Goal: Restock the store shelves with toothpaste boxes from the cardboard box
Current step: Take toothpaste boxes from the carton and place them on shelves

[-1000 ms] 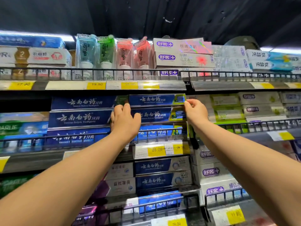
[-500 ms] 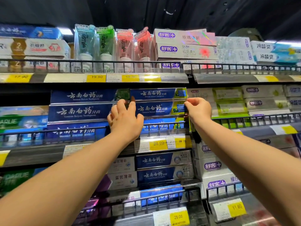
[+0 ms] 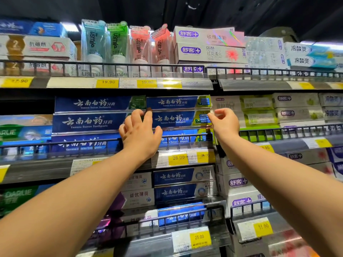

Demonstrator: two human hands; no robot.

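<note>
Shelving [image 3: 250, 85] fills the view, three tiers showing, both arms stretched up to the middle tier. Wire rail [image 3: 74, 143] runs just below both hands.

Left of the left hand: long blue stack [image 3: 89, 122], three boxes high. Between the hands: shorter blue stack, also three high. The middle box [image 3: 172, 119] lies flat, label out, on the bottom box [image 3: 182, 140], with the top box [image 3: 176, 102] on it.

Right of the right hand: green boxes [image 3: 257, 115], then white boxes [image 3: 295, 113] further right. Above both hands, top tier: pink-white boxes [image 3: 207, 45] and four upright tubes [image 3: 118, 43] in clear packs. Below the hands, lower tier: more blue boxes [image 3: 174, 184].

Left hand [image 3: 141, 135]: released, fingers fairly straight. Tips sit at the middle box's left end, by the seam between the two blue stacks. Thumb lies across the front of the bottom box. Grips nothing.

Right hand [image 3: 226, 124]: released, fingers loosely curled, nothing grasped. One fingertip is at the middle box's right end and the thumb is above it with a gap. Can't tell if the tip actually touches.

Yellow 26.00 tag [image 3: 178, 158] just under the left hand; 25.00 tag [image 3: 199, 237] well below.
</note>
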